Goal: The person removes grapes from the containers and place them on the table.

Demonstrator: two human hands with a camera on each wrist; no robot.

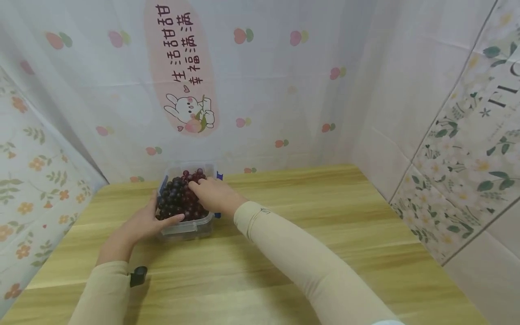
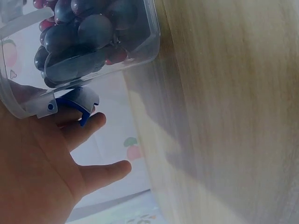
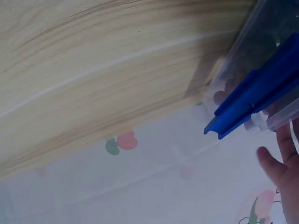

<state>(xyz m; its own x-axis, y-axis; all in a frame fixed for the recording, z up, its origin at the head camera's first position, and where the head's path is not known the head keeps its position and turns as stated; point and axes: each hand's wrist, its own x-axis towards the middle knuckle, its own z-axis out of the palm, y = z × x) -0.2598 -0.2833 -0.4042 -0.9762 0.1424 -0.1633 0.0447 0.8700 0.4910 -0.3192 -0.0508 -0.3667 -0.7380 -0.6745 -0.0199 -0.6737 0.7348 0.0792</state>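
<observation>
A clear plastic container with blue side latches stands near the table's back edge, filled with grapes. Dark, nearly black grapes lie on its left side, reddish grapes on its right. My left hand holds the container's near left corner, thumb along the rim and fingers on the outer wall beside a latch; two fingers stretch free. Over the right rim, my right hand reaches in, its fingers and thumb around the reddish grapes. Some fingertips are hidden. The right blue latch hangs outward.
The wooden table extends right and toward me. Behind it hangs a fruit-printed curtain, close to the container's back. Floral cloth covers the left side; a patterned panel stands at the right. A black piece sits at the left wrist.
</observation>
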